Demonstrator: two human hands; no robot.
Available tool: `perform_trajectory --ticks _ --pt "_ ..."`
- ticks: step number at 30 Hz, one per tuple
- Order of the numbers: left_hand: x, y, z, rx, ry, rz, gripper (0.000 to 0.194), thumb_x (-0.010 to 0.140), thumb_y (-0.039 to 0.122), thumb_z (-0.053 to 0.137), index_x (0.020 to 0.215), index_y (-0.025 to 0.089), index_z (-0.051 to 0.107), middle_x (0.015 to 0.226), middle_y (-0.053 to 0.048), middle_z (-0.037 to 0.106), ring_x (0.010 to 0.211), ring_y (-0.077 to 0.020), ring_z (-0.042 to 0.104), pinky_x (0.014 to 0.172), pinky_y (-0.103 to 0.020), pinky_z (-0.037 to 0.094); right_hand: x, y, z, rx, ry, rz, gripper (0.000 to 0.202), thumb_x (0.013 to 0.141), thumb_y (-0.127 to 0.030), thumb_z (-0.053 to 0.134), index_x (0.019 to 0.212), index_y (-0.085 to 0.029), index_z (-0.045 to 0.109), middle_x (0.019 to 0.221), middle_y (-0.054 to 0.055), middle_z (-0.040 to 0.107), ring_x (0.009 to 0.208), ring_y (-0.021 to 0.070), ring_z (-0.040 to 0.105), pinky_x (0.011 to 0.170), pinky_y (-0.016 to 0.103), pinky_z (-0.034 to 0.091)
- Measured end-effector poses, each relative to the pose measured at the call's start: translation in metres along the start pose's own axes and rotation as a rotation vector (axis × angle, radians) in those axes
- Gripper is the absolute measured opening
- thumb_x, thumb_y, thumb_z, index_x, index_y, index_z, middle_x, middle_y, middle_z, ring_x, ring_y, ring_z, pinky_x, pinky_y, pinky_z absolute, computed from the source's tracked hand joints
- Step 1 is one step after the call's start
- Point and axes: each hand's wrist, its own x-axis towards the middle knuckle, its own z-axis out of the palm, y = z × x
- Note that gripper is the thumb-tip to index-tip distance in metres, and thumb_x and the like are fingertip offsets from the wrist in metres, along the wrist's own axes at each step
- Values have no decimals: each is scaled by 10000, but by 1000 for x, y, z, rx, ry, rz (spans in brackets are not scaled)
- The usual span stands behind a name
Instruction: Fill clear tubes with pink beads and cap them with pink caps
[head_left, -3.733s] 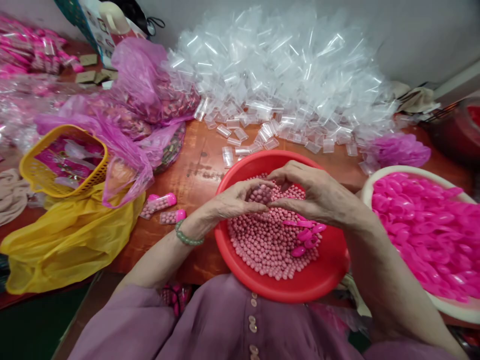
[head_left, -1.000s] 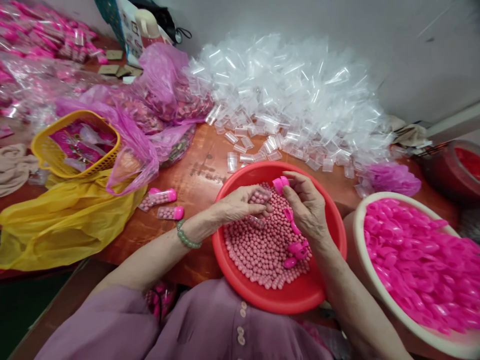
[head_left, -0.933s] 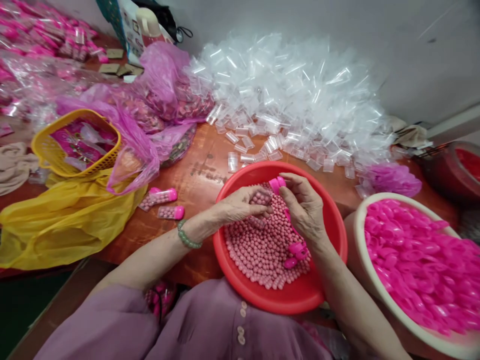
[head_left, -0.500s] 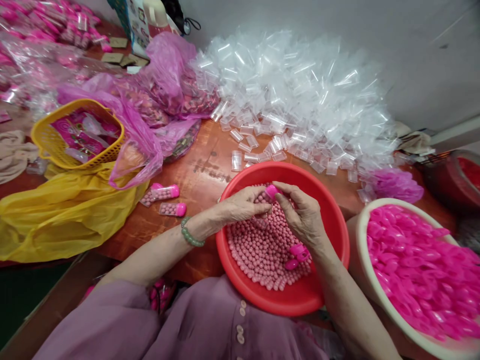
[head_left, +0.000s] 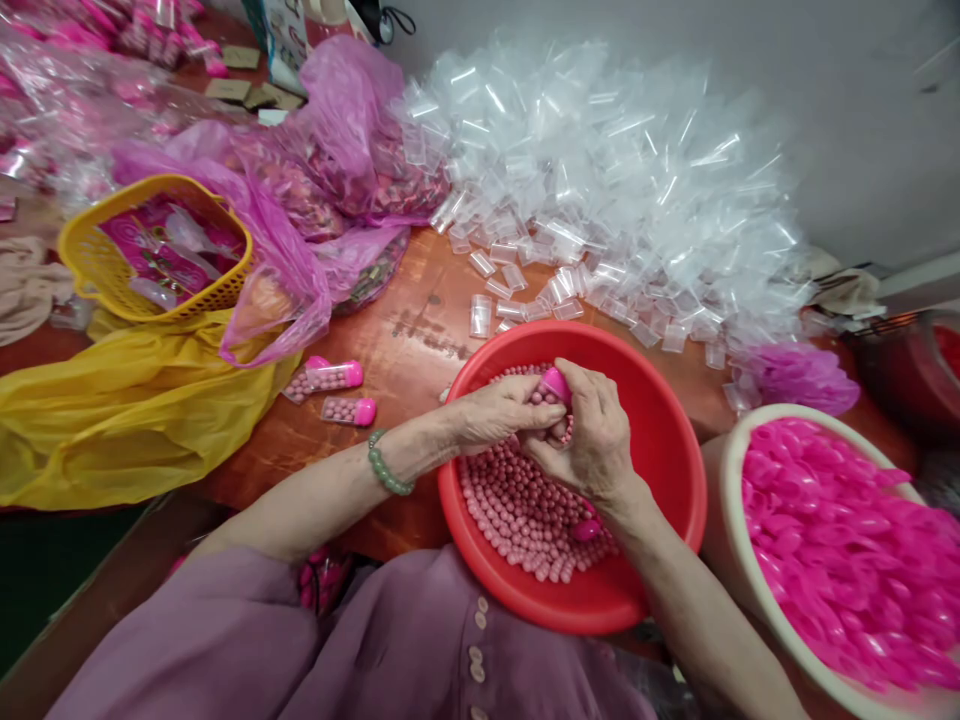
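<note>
Over the red basin, my left hand is closed around a small clear tube filled with pink beads, mostly hidden by the fingers. A bright pink cap sits on the tube's upper end. My right hand wraps the same tube from the other side, its fingers against the cap. Below both hands, pink beads cover the basin's bottom. One glossy pink plastic piece lies on the beads, partly behind my right wrist.
Several capped bead tubes lie on the table left of the basin. Behind it is a heap of clear empty tubes. A white tub of pink plastic parts stands at right. A yellow basket and yellow bag are at left.
My right hand has shifted from pinching the cap at its top to wrapping around the capped tube. The view has tilted slightly.
</note>
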Motion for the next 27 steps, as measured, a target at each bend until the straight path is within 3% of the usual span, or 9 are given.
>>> perform_trajectory --ticks 4,9,13,16,20,24,27 --pt "-2 -1 -1 -25 -38 12 428 666 462 860 714 116 612 694 -16 605 667 -101 565 666 -242 438 0 -2 -4 -14 -66 69 703 790 -373 572 1422 -147 363 1179 205 643 1085 378 623 936 536 473" --pt "0 -5 -3 -78 -12 -7 370 703 423 842 749 118 638 709 -28 631 660 -103 563 660 -251 442 4 -4 -13 19 -123 -7 702 835 -362 599 1446 -140 332 1211 208 634 1088 363 615 904 507 497" --pt "5 -7 9 -208 182 -99 366 935 470 559 788 145 638 664 -34 617 652 -131 575 673 -288 483 1 -4 -16 -70 -137 -50 792 854 -479 636 1478 -104 322 1242 244 623 1089 393 617 882 511 500" --pt "4 -6 23 -244 356 -144 471 957 546 459 743 150 595 613 -30 582 591 -126 553 641 -293 491 -1 -2 -13 -156 -37 -174 803 835 -507 656 1462 -92 374 1144 217 674 966 360 668 794 465 531" --pt "-4 -4 37 -57 498 -193 525 993 494 367 631 155 539 525 -26 533 493 -102 507 550 -254 454 -1 -4 -12 -164 59 -293 819 804 -516 662 1437 -51 434 984 193 697 820 326 686 691 435 550" --pt "-12 -3 39 80 498 -175 621 999 558 312 567 159 510 477 -22 511 423 -97 494 456 -232 437 3 -16 -17 -117 -27 -280 812 871 -472 583 1518 -52 329 1056 232 677 893 354 682 754 492 555" --pt "-24 2 32 125 496 -54 629 1003 580 294 620 151 551 518 -22 549 452 -101 529 477 -239 479 9 -20 -18 40 -130 -260 834 888 -419 589 1559 -86 224 1247 251 620 1085 386 638 837 523 554"
